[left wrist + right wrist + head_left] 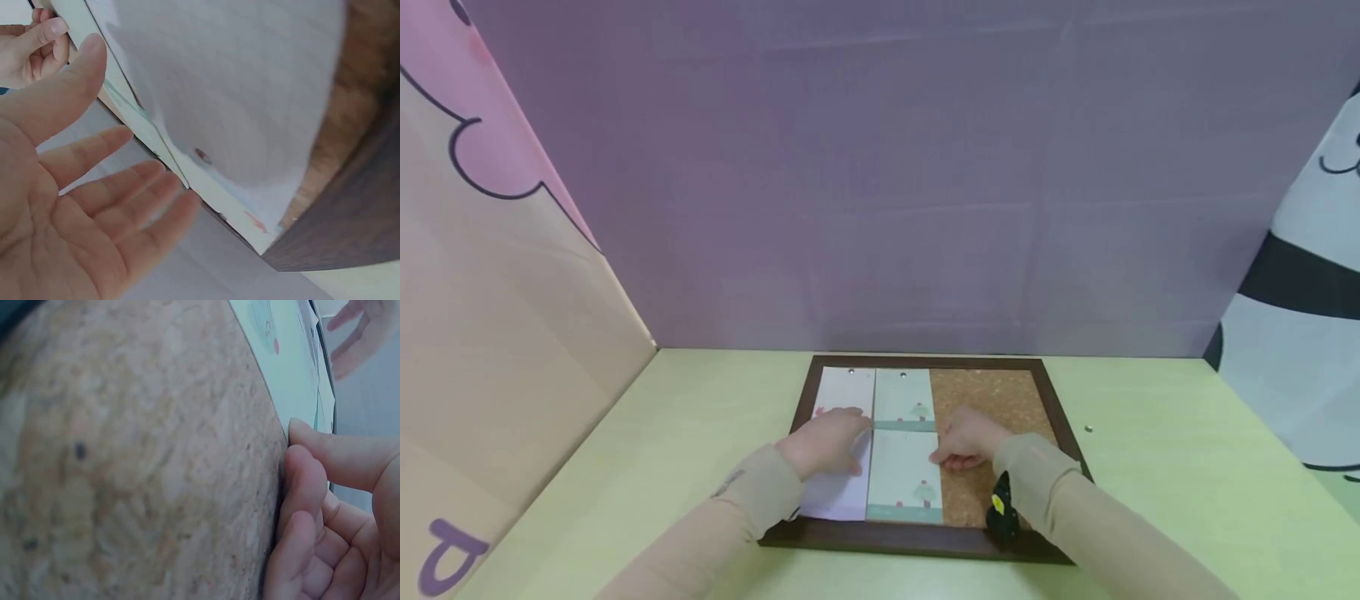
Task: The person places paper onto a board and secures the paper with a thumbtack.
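Observation:
A cork board [1000, 392] in a dark brown frame lies on the table, with several paper sheets on its left and middle. My right hand [970, 437] pinches the right edge of the lower pale green sheet [898, 467], thumb on top; the curled fingers hide part of that edge. Above it lies another green sheet [898, 396] printed with a small tree. Over the left column my left hand [831, 437] has its fingers spread, between a pinkish sheet [842, 385] and a pale lilac sheet [838, 496]. The lilac sheet bulges up in the left wrist view.
Metal pins [902, 375] sit at the top of the upper sheets. Another small metal pin [1088, 428] lies on the pale green table [1172, 475], right of the board. A black thing with a yellow mark [1002, 512] is by my right wrist. A purple backdrop [925, 183] stands behind.

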Available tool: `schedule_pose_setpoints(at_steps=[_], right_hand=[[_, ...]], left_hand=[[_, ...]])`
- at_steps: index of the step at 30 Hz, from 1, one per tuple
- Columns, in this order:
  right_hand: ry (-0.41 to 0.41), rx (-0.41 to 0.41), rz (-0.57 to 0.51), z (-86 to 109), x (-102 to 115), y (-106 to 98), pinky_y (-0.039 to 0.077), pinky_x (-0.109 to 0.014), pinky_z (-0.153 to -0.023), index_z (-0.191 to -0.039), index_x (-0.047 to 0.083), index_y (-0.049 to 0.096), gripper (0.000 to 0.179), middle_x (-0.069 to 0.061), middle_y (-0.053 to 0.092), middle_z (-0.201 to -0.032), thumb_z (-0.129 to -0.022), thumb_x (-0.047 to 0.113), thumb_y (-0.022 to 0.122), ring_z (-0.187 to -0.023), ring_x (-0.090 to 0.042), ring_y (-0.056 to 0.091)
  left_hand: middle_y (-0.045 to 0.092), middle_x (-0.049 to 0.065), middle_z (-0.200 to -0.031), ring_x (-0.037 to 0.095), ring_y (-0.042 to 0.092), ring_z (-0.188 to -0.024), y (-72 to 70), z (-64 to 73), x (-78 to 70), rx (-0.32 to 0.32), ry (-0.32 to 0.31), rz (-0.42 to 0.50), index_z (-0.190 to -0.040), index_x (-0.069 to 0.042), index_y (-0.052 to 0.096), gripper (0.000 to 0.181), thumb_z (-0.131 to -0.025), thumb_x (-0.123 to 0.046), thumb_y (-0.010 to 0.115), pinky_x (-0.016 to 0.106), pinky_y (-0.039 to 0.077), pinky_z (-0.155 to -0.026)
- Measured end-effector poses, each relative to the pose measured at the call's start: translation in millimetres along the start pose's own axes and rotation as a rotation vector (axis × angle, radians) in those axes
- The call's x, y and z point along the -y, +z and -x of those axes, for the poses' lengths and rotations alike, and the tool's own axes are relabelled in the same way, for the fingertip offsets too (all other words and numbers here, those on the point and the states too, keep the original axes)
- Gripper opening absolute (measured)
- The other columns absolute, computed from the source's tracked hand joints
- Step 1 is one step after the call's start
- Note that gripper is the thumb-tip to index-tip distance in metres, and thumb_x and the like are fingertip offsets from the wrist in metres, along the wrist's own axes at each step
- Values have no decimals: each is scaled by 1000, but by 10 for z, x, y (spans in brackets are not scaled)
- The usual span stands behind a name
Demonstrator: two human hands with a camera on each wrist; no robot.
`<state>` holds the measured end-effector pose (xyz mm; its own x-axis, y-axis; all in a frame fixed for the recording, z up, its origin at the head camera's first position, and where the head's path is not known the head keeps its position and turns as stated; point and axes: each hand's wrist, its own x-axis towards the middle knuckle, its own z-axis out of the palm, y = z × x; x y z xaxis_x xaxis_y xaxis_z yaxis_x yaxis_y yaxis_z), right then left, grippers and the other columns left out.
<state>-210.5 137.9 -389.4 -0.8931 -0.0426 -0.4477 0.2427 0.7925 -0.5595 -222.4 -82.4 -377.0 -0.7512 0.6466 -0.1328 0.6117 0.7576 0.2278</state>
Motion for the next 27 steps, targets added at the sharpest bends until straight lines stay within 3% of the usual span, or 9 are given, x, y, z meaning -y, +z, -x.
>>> schedule_pose_setpoints(at_steps=[5, 9, 12, 15, 18, 23, 27], right_hand=[[7, -3, 4, 1, 6, 5, 40, -17, -44, -59, 8, 61, 25, 2, 57, -53, -79, 14, 75, -47, -7, 48], [14, -10, 9, 1, 20, 12, 40, -18, -45, -60, 8, 61, 24, 2, 58, -54, -78, 15, 76, -48, -7, 49], [13, -11, 15, 0, 24, 16, 41, -18, -45, -61, 8, 61, 24, 2, 58, -54, -79, 15, 76, -47, -7, 49], [12, -10, 11, -2, 26, 21, 41, -18, -45, -60, 8, 61, 24, 2, 58, -54, -78, 14, 76, -47, -7, 49], [10, -10, 8, 0, 33, 21, 41, -18, -45, -60, 8, 61, 24, 2, 57, -53, -78, 14, 76, -47, -7, 49], [2, -6, 12, 2, 39, 14, 40, -17, -44, -60, 8, 61, 24, 3, 57, -53, -79, 14, 75, -47, -6, 49], [-3, -4, 10, 5, 37, 15, 40, -17, -44, -60, 8, 62, 24, 3, 57, -53, -79, 14, 75, -47, -6, 49]], left_hand=[[67, 9, -99, 22, 63, -91, -8, -8, -22, -27, 83, -3, -98, -1, 66, 34, -70, -13, 81, 35, 50, -88], [64, 1, -84, 13, 58, -74, 20, 6, -65, -8, 89, -5, -85, -7, 66, 24, -68, -13, 82, 29, 51, -76], [67, 2, -93, 13, 60, -77, 51, 23, -103, 25, 69, -34, -82, -10, 67, 23, -68, -17, 83, 27, 52, -78], [67, 7, -111, 19, 65, -92, 70, 42, -130, 47, 72, -74, -85, -10, 68, 24, -69, -20, 83, 29, 51, -87], [65, 10, -118, 24, 63, -104, 76, 57, -141, 54, 86, -97, -89, -9, 68, 26, -71, -22, 82, 32, 49, -93], [67, 9, -112, 22, 64, -100, 66, 74, -152, 63, 91, -95, -93, -8, 68, 29, -72, -24, 81, 31, 49, -92], [68, 7, -105, 18, 64, -89, 49, 84, -176, 78, 75, -76, -86, -10, 66, 26, -72, -25, 81, 29, 51, -86]])
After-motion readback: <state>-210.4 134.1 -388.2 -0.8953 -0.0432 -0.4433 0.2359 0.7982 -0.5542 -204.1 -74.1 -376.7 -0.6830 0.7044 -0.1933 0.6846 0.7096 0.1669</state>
